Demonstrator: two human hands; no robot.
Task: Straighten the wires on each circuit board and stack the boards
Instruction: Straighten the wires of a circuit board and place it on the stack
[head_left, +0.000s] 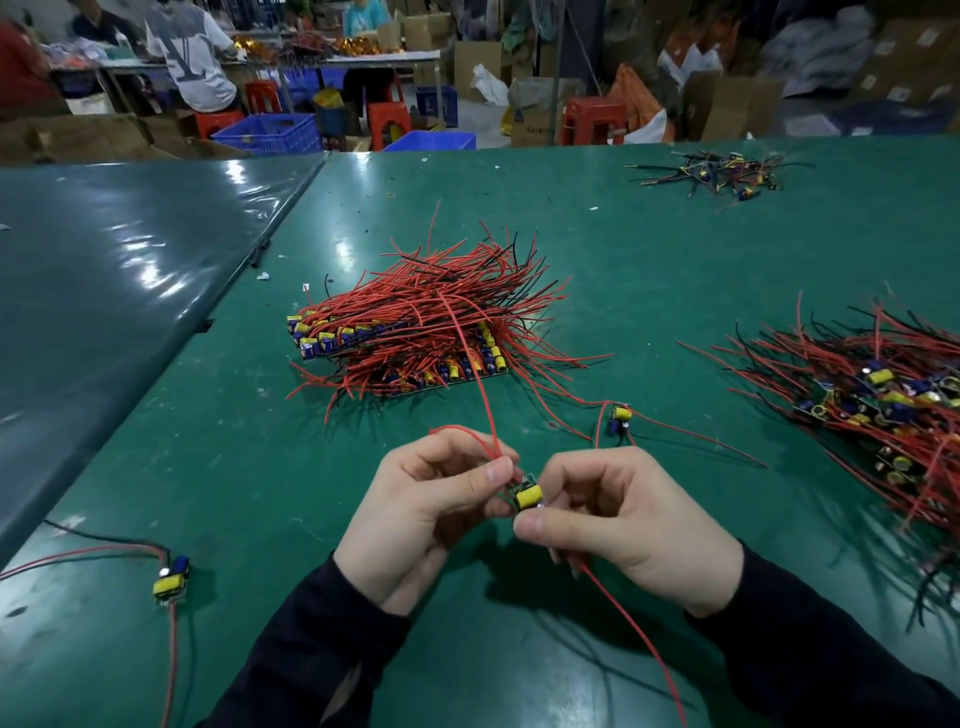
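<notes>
A small circuit board (529, 494) with a yellow part is held between both hands above the green table (623, 270). My left hand (431, 512) pinches the board's left side and a red wire (480, 395) that rises from it. My right hand (623, 519) grips the board's right side, and another red wire (639, 639) trails down from it toward me. A neat stack of boards (410, 343) with red wires fanning right lies ahead of my hands. A loose heap of boards (883, 400) lies at the right.
Single boards lie at the near left (171, 578) and just right of the stack (620, 417). A small pile of dark wires (722, 174) sits at the far right. A darker table (114, 270) adjoins on the left. People, crates and stools are beyond the table.
</notes>
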